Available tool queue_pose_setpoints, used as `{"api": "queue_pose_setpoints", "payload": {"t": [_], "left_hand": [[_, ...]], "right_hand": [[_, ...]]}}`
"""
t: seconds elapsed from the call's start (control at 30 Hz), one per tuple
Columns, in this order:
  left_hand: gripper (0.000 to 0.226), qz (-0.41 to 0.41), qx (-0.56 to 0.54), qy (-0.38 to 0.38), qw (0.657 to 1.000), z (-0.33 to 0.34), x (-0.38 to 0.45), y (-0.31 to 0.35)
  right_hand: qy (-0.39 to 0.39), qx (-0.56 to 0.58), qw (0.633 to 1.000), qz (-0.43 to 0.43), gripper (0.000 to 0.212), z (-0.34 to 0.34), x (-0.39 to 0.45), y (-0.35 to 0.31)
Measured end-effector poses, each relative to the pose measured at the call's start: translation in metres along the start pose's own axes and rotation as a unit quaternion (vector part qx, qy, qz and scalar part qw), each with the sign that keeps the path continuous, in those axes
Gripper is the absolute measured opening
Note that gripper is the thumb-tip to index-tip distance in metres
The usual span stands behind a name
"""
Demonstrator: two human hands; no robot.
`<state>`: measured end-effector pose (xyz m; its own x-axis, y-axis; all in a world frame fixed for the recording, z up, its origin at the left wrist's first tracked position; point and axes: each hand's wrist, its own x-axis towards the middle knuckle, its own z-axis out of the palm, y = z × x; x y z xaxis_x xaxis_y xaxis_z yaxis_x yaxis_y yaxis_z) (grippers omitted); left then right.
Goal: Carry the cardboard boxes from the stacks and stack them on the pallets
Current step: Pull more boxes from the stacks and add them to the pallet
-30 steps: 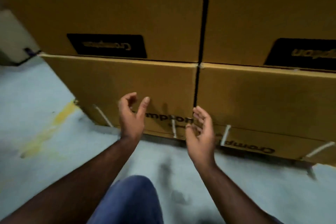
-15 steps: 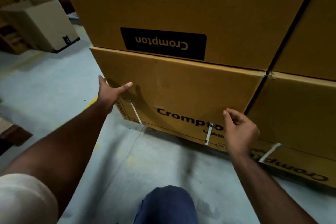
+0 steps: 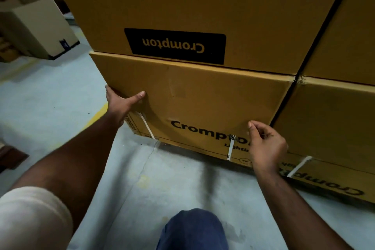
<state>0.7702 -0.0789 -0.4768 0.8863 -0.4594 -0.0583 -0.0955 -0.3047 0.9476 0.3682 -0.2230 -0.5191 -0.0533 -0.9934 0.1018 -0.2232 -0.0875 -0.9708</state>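
A stack of brown "Crompton" cardboard boxes fills the view. The lower box (image 3: 203,97) stands at floor level with white straps, and another box (image 3: 182,6) sits on top of it. My left hand (image 3: 119,105) grips the lower box's left corner, thumb on the front face and fingers hidden round the side. My right hand (image 3: 265,146) is at the box's lower right edge, thumb on the front face. Its fingers curl at the dark seam beside the neighbouring box.
More brown boxes (image 3: 328,124) stand tight against the right side. A pale box (image 3: 40,26) sits on the floor at back left, and a dark wooden piece (image 3: 10,156) shows at the left edge. A yellow line (image 3: 97,115) crosses the grey floor. My knee (image 3: 192,229) is below.
Both hands were raised, free, in front of the boxes. They have spread apart: the left hand went to the lower box's left corner, the right to its right edge. The view shifted left.
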Motion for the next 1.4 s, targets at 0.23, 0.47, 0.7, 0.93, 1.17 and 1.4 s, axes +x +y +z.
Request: {"api": "queue_pose_setpoints", "payload": {"t": [0.23, 0.47, 0.7, 0.93, 1.17, 1.4], "left_hand": [[0.141, 0.004, -0.005, 0.005, 1.0, -0.002, -0.002, -0.002], [0.146, 0.002, 0.054, 0.023, 0.998, -0.003, 0.002, -0.004], [0.135, -0.002, 0.066, 0.014, 0.998, 0.03, -0.032, -0.016], [0.074, -0.038, 0.126, -0.002, 0.991, 0.091, -0.13, -0.027], [0.021, 0.021, 0.176, -0.144, 0.974, 0.033, -0.186, 0.084], [0.01, -0.005, 0.136, -0.263, 0.955, -0.08, -0.21, 0.255]], "right_hand": [[-0.003, 0.007, 1.0, 0.011, 0.015, -0.001, 0.009, -0.002], [-0.006, -0.003, 1.0, 0.009, 0.013, -0.003, 0.016, -0.001], [-0.028, -0.031, 0.998, -0.043, 0.015, -0.006, 0.008, -0.001], [-0.138, -0.034, 0.979, -0.149, 0.016, -0.003, -0.023, -0.007], [-0.204, 0.024, 0.979, -0.008, 0.018, -0.022, -0.066, -0.123], [-0.248, 0.051, 0.959, 0.126, 0.016, -0.038, -0.109, -0.329]]}}
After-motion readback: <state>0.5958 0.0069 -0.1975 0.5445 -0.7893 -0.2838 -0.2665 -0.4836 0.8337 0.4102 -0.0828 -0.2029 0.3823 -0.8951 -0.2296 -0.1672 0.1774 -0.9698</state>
